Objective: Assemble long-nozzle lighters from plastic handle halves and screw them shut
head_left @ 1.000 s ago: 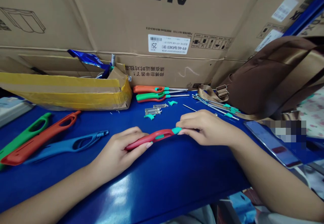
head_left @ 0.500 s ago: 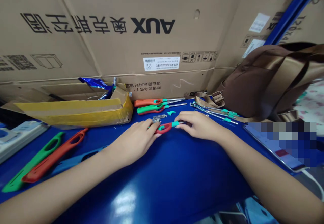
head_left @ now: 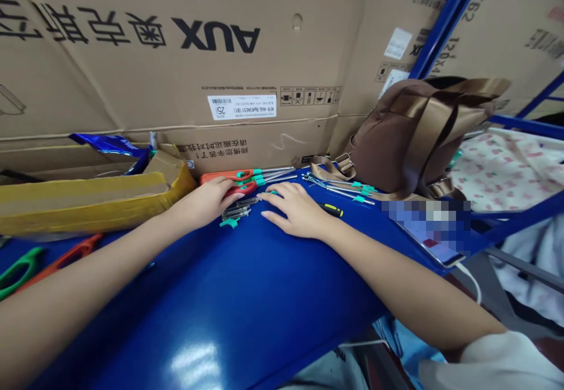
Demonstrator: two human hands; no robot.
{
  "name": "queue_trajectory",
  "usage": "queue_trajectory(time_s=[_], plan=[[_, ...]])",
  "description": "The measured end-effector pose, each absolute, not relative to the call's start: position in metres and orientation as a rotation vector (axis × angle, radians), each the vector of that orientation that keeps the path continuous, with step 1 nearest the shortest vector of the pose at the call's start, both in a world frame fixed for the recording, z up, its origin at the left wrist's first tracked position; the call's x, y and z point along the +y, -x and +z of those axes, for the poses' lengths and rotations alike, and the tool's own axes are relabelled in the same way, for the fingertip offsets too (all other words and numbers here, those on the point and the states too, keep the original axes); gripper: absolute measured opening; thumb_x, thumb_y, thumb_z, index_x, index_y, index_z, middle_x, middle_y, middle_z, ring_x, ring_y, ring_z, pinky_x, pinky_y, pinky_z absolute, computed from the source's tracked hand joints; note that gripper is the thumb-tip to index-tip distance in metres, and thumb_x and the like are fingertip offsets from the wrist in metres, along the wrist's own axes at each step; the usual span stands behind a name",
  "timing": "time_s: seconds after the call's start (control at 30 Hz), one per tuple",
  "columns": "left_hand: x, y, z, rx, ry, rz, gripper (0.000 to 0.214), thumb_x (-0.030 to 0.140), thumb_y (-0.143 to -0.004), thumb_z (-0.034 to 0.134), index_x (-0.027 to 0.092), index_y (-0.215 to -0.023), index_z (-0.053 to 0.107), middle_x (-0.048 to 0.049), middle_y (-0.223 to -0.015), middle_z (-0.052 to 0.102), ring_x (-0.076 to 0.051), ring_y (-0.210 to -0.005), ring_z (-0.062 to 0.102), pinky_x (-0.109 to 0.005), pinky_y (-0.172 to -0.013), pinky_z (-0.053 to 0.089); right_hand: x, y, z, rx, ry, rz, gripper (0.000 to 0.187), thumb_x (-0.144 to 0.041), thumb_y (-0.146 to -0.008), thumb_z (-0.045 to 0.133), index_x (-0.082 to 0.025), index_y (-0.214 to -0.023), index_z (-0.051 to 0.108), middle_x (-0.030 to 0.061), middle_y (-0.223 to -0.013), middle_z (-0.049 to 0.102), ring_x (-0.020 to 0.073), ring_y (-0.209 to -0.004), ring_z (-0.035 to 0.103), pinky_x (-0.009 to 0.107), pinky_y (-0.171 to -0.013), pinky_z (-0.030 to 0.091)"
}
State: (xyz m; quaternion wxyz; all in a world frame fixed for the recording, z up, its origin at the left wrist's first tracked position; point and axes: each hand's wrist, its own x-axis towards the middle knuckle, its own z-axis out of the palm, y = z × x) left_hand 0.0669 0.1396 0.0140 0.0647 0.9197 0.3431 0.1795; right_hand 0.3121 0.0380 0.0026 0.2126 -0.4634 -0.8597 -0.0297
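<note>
1. Along the far edge of the blue bench [head_left: 198,313], the left hand [head_left: 200,204] stretches out, its fingertips [head_left: 233,194] on or just against a small pile of long-nosed lighters [head_left: 229,177]. The lighters lie side by side, seemingly grouped for easy reach. Whether the hand is gripping one cannot be told.
2. Nearby, the right hand [head_left: 293,209] lies open and palm down on the bench, holding nothing, and looks to be bracing the person's reach.
3. Between the hands, clear plastic parts [head_left: 235,209] and a teal clip [head_left: 228,223] sit loose, within reach of either hand.
4. Just beyond the right hand lies a screwdriver [head_left: 331,209]. Farther along the far edge, metal rods [head_left: 348,189] with teal collars lie bunched beside a brown bag [head_left: 409,137].
5. Toward the left corner, empty green and orange lighter shells [head_left: 20,272] lie partly hidden by the left forearm [head_left: 88,278]. A yellow-taped cardboard tray [head_left: 79,202] stands along the far edge.
</note>
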Motion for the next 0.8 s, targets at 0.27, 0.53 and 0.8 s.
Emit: queue_trajectory(time_s=[0.27, 0.53, 0.8], plan=[[0.134, -0.067, 0.012, 1.057, -2.684, 0.549, 0.044, 0.048, -0.1, 0.046, 0.014, -0.115, 0.07, -0.015, -0.111, 0.074, -0.029, -0.101, 0.069, -0.04, -0.092, 0.053, 0.048, -0.3, -0.027, -2.328, 1.356, 0.167, 0.065, -0.058, -0.104, 0.039, -0.018, -0.155, 0.045, 0.02, -0.164, 0.032, 0.0359, -0.154, 0.025, 0.057, -0.124, 0.028], [0.135, -0.073, 0.01, 1.072, -2.538, 0.588, 0.041, 0.048, -0.099, 0.05, 0.015, -0.107, 0.073, -0.0099, -0.098, 0.077, -0.025, -0.085, 0.071, -0.034, -0.077, 0.054, 0.068, -0.286, -0.034, -2.3, 1.354, 0.18, 0.058, -0.051, -0.102, 0.05, -0.017, -0.148, 0.053, 0.0213, -0.153, 0.045, 0.037, -0.144, 0.04, 0.059, -0.119, 0.036], [0.111, -0.071, 0.003, 1.039, -2.505, 0.647, 0.037, 0.044, -0.098, 0.053, 0.015, -0.109, 0.072, -0.0099, -0.108, 0.077, -0.025, -0.096, 0.072, -0.035, -0.087, 0.056, 0.051, -0.284, -0.032, -2.394, 1.195, 0.129, 0.041, -0.039, -0.104, 0.048, -0.019, -0.137, 0.062, 0.0166, -0.136, 0.058, 0.03, -0.131, 0.05, 0.052, -0.114, 0.044]])
